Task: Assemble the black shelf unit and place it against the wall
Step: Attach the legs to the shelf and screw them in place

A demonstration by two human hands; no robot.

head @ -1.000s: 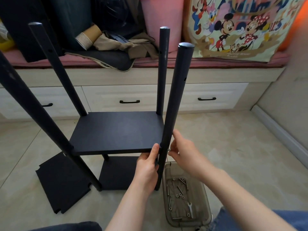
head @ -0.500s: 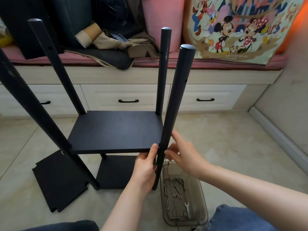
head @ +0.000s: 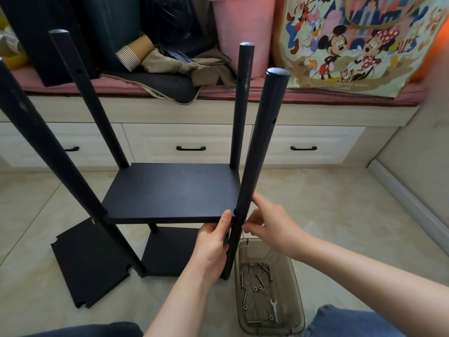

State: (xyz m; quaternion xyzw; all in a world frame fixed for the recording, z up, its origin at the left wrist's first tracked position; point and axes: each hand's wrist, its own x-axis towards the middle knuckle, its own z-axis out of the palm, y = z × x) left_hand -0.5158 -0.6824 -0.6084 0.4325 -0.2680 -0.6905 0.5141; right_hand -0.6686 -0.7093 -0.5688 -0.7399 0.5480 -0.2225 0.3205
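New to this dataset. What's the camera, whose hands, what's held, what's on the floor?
No robot here: one head-worn camera looks down at a person's bare hands. The left hand grips the front corner of the black shelf board, thumb on top, beside the near-right post. The right hand pinches what looks like a small screw against that post. On the floor are a clear tray with loose hardware and a wrench, and a spare board.

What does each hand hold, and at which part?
The left hand grips the shelf board at its near right corner. The right hand pinches a small screw at the front post, level with the board.
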